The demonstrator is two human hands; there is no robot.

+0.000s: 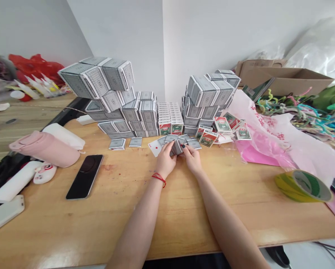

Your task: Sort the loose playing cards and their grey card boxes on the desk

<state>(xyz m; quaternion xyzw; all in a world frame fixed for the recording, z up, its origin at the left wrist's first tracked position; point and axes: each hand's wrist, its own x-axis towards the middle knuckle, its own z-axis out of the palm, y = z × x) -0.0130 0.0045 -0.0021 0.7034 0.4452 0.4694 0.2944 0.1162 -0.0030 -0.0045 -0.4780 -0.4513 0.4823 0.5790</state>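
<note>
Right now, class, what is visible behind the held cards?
Patterned-back cards and, farther back, two rows of card boxes are visible; whatever the held cards cover cannot be seen.

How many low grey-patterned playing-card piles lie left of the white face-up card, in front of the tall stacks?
2: the low grey-patterned left pile, and the right pile, nearer the white face-up card; none seems hidden.
</note>
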